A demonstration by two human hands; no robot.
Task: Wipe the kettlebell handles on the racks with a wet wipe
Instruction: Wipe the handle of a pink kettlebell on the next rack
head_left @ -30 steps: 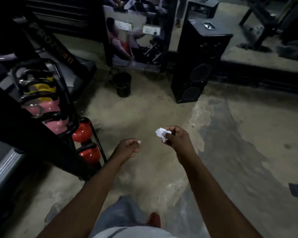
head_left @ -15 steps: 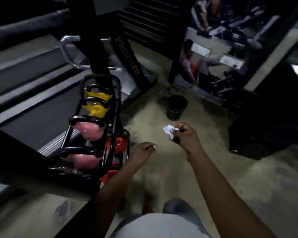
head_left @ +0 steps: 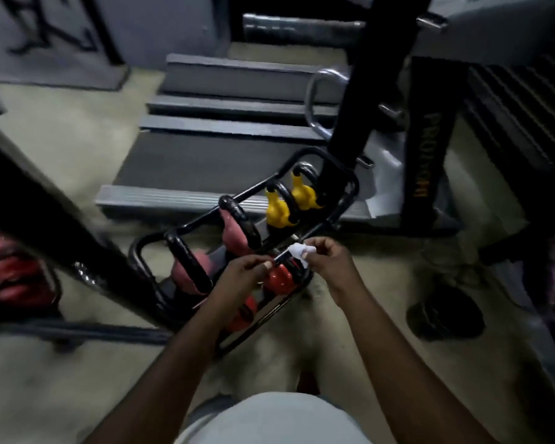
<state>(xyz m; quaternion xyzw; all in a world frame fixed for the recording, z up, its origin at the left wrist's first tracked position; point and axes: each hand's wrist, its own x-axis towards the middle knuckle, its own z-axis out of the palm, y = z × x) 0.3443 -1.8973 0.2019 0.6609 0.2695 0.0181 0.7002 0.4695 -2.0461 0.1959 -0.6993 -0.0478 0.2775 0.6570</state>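
Head view: looking down at a gym floor, where a black kettlebell rack (head_left: 350, 187) stands beside a treadmill (head_left: 205, 161). The picture is slightly blurred.
Rack direction: its long axis runs from near left to far right in the picture.
Kettlebells: the yellow kettlebells (head_left: 279, 213) are at the far end and the pink kettlebells (head_left: 234, 237) are in the middle. The red kettlebells (head_left: 279, 280) are nearest and lower.
Pink handles: thick black loops standing up, set across the rack's length.
Wet wipe (head_left: 297, 251): white and bunched, touching a short black bar (head_left: 281, 258) above a red kettlebell.
Bar direction: it runs between the two hands, rising a little to the right. It may be a handle or a rack rail; I cannot tell which.
Right hand (head_left: 329, 261): fingers curled, pinching the wipe.
Left hand (head_left: 245, 272): fingers curled at the bar's other end; a grip cannot be confirmed.
Risk, coverage: the bunched wipe offers only a small patch, so the undersides of the handles could be missed.
Risk, slipping: the pinch is light, so the wipe could drop among the kettlebells.
Risk, knuckles: the rails are close together and could knock the hands.
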